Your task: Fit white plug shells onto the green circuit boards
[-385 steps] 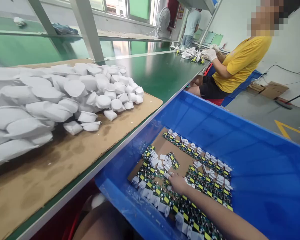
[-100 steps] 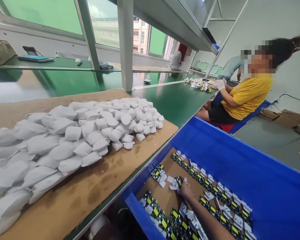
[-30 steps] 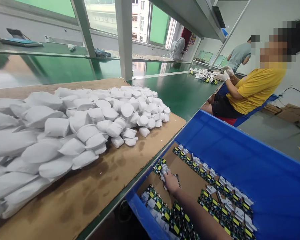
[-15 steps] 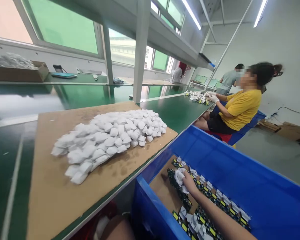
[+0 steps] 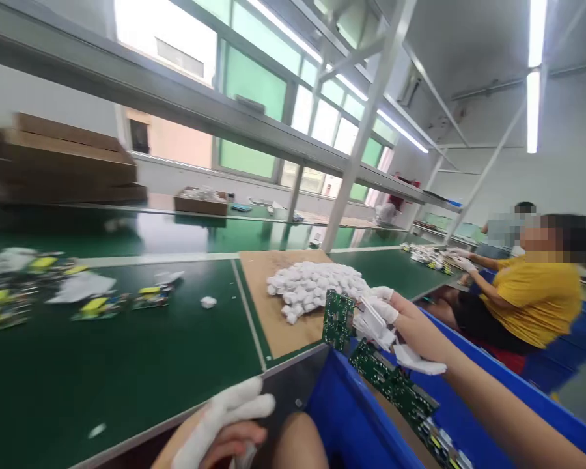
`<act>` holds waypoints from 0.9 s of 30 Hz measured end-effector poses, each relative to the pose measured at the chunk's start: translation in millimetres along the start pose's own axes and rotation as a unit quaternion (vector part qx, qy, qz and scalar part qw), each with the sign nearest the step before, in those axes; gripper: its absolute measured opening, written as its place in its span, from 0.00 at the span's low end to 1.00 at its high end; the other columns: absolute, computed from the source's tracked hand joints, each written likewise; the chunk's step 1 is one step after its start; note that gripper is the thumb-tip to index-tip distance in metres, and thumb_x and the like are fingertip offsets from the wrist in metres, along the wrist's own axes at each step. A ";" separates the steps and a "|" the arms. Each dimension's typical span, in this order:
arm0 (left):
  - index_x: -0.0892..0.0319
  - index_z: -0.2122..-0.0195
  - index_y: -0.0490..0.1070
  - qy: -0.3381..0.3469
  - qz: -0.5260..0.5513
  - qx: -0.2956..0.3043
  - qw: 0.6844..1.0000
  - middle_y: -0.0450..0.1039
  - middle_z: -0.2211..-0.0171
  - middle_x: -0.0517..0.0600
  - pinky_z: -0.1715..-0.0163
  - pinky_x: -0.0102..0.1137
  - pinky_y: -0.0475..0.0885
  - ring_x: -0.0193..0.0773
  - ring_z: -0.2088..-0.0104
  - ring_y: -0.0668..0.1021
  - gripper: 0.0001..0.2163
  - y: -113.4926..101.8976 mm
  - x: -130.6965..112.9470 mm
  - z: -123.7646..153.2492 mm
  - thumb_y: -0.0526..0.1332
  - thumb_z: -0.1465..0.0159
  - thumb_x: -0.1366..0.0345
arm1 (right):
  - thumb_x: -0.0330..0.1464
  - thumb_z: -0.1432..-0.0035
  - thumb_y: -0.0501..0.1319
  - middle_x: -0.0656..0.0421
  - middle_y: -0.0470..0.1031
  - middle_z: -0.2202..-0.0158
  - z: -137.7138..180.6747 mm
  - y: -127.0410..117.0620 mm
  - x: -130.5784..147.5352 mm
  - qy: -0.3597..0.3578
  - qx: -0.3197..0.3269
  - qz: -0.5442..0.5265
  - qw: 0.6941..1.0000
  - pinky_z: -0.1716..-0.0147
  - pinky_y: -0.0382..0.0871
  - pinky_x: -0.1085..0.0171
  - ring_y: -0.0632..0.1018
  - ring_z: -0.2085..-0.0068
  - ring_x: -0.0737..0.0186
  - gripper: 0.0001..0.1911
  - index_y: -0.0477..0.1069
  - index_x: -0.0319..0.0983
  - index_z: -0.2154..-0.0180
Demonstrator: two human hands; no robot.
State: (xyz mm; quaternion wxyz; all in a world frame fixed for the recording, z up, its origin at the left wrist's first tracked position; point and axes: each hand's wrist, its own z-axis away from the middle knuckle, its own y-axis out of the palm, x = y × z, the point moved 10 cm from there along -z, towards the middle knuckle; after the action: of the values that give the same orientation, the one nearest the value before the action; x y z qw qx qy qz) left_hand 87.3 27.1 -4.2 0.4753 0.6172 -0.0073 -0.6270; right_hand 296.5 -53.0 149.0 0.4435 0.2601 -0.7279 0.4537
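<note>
My right hand (image 5: 395, 309), its fingertips covered in white, is closed on green circuit boards (image 5: 339, 320) with white pieces (image 5: 374, 326) hanging from them. The boards trail in a row down over the blue bin (image 5: 356, 410), green undersides toward me. My left hand (image 5: 224, 420) is at the table edge, lower centre, with white-covered fingers apart and nothing visible in them. Inside the bin, more circuit boards (image 5: 442, 443) with yellow parts and white pieces show at the lower right.
A pile of white pouch-like pieces (image 5: 317, 283) rests on a cardboard sheet (image 5: 283, 339). Blurred boards with yellow parts (image 5: 10, 286) lie on the green table (image 5: 166, 365) at left. A shelf post (image 5: 356, 156) rises behind. A co-worker in yellow (image 5: 537, 293) sits at right.
My right hand has lifted the circuit boards out of the bin toward the table edge. My left hand has come into clear view. The view has swung left.
</note>
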 end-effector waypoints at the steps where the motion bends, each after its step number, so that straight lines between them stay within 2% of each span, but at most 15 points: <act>1: 0.66 0.60 0.64 -0.021 0.032 0.027 0.999 0.69 0.63 0.61 0.75 0.31 0.69 0.40 0.70 0.74 0.25 7.4 -1.9 8.2 0.53 0.50 0.48 | 0.42 0.54 0.56 0.59 0.70 0.70 -3.8 26.1 19.7 -0.019 0.050 0.011 0.998 0.75 0.62 0.70 0.67 0.76 0.69 0.18 0.64 0.36 0.63; 3: 0.68 0.61 0.65 -0.069 0.146 0.102 0.982 0.68 0.61 0.62 0.81 0.26 0.68 0.40 0.72 0.74 0.26 26.9 -7.2 26.8 0.51 0.49 0.47 | 0.39 0.52 0.56 0.59 0.70 0.70 -3.6 81.1 51.5 -0.054 0.159 0.034 0.985 0.73 0.63 0.69 0.69 0.73 0.67 0.15 0.65 0.37 0.63; 5: 0.70 0.62 0.65 -0.089 0.212 0.142 0.963 0.69 0.61 0.63 0.84 0.23 0.67 0.39 0.74 0.75 0.24 33.6 -16.5 45.9 0.50 0.46 0.50 | 0.35 0.51 0.54 0.60 0.70 0.70 5.4 131.9 72.0 -0.075 0.257 0.058 0.962 0.71 0.64 0.68 0.70 0.70 0.65 0.11 0.66 0.38 0.64; 7: 0.70 0.61 0.65 -0.081 0.235 0.106 0.963 0.70 0.63 0.61 0.85 0.23 0.67 0.38 0.75 0.75 0.20 17.4 -22.8 61.6 0.52 0.45 0.55 | 0.32 0.50 0.53 0.60 0.71 0.69 18.3 172.7 86.9 -0.101 0.332 0.082 0.934 0.71 0.65 0.68 0.71 0.70 0.65 0.10 0.68 0.39 0.64; 10: 0.68 0.60 0.65 -0.052 0.257 -0.026 0.965 0.73 0.68 0.55 0.85 0.25 0.70 0.40 0.74 0.76 0.16 -29.1 -26.3 83.9 0.56 0.46 0.62 | 0.30 0.50 0.53 0.61 0.71 0.65 34.1 214.3 104.7 -0.152 0.404 0.102 0.896 0.67 0.65 0.67 0.71 0.66 0.64 0.14 0.67 0.41 0.59; 13: 0.65 0.58 0.63 -0.006 0.248 -0.111 0.962 0.72 0.63 0.52 0.82 0.27 0.71 0.45 0.66 0.75 0.15 -61.2 -40.5 99.6 0.56 0.46 0.65 | 0.30 0.50 0.54 0.61 0.71 0.64 33.7 237.7 115.0 -0.174 0.425 0.087 0.884 0.63 0.64 0.66 0.70 0.63 0.62 0.18 0.63 0.42 0.54; 16: 0.61 0.53 0.57 0.031 0.221 -0.129 0.966 0.66 0.55 0.54 0.76 0.30 0.71 0.50 0.58 0.71 0.20 -71.4 -62.8 98.7 0.55 0.47 0.60 | 0.30 0.50 0.53 0.60 0.71 0.65 20.7 255.8 117.5 -0.182 0.418 0.077 0.887 0.68 0.65 0.67 0.71 0.68 0.64 0.16 0.67 0.41 0.57; 18: 0.61 0.51 0.54 0.053 0.207 -0.155 0.964 0.62 0.52 0.58 0.69 0.32 0.69 0.51 0.57 0.70 0.23 -80.2 -74.0 93.1 0.53 0.46 0.59 | 0.29 0.50 0.52 0.59 0.71 0.67 5.1 265.1 113.4 -0.173 0.394 0.079 0.899 0.70 0.65 0.68 0.71 0.70 0.66 0.14 0.69 0.40 0.60; 20: 0.61 0.50 0.51 0.085 0.175 -0.200 0.960 0.59 0.51 0.60 0.63 0.32 0.66 0.48 0.57 0.70 0.22 -93.5 -80.8 88.4 0.51 0.45 0.60 | 0.29 0.50 0.51 0.60 0.70 0.72 -14.6 269.0 103.4 -0.130 0.362 0.065 0.921 0.75 0.64 0.70 0.70 0.74 0.68 0.13 0.69 0.38 0.62; 22: 0.62 0.49 0.50 0.127 0.073 -0.235 0.961 0.58 0.50 0.60 0.57 0.33 0.62 0.44 0.54 0.68 0.22 -103.8 -88.2 85.5 0.49 0.44 0.61 | 0.30 0.50 0.50 0.62 0.66 0.79 -32.5 266.9 93.0 -0.073 0.339 0.026 0.938 0.82 0.61 0.72 0.66 0.81 0.72 0.13 0.67 0.35 0.62; 23: 0.63 0.49 0.51 0.157 -0.023 -0.247 0.956 0.57 0.49 0.60 0.53 0.33 0.59 0.43 0.52 0.65 0.22 -105.3 -95.2 84.8 0.49 0.44 0.61 | 0.30 0.49 0.50 0.63 0.64 0.80 -40.4 263.0 89.6 -0.054 0.327 0.012 0.943 0.83 0.59 0.73 0.65 0.82 0.74 0.13 0.66 0.35 0.62; 24: 0.65 0.49 0.52 0.188 -0.147 -0.255 0.937 0.55 0.48 0.60 0.50 0.34 0.54 0.42 0.49 0.62 0.23 -103.1 -104.2 84.8 0.50 0.45 0.61 | 0.31 0.49 0.50 0.64 0.64 0.81 -47.7 257.1 88.3 -0.047 0.314 0.005 0.948 0.84 0.58 0.74 0.64 0.83 0.74 0.13 0.66 0.34 0.62; 25: 0.66 0.50 0.55 0.215 -0.289 -0.267 0.894 0.53 0.47 0.60 0.48 0.35 0.50 0.43 0.47 0.58 0.23 -97.5 -113.8 85.3 0.51 0.45 0.61 | 0.31 0.48 0.49 0.63 0.64 0.81 -54.3 249.8 88.2 -0.049 0.300 0.011 0.952 0.85 0.58 0.74 0.64 0.83 0.74 0.13 0.65 0.34 0.61; 27: 0.66 0.51 0.59 0.241 -0.544 -0.269 0.757 0.50 0.45 0.59 0.47 0.39 0.43 0.45 0.44 0.49 0.22 -78.8 -127.3 82.7 0.51 0.46 0.59 | 0.30 0.48 0.48 0.62 0.66 0.79 -66.7 232.2 90.8 -0.086 0.257 0.091 0.958 0.83 0.59 0.72 0.66 0.82 0.72 0.13 0.65 0.36 0.61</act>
State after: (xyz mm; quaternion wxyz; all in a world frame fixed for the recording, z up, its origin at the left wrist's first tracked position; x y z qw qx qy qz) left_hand -50.7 99.6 66.1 0.1863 0.4949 0.6134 -0.5866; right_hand 99.7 113.8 142.3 0.2537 0.3361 -0.6427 0.6400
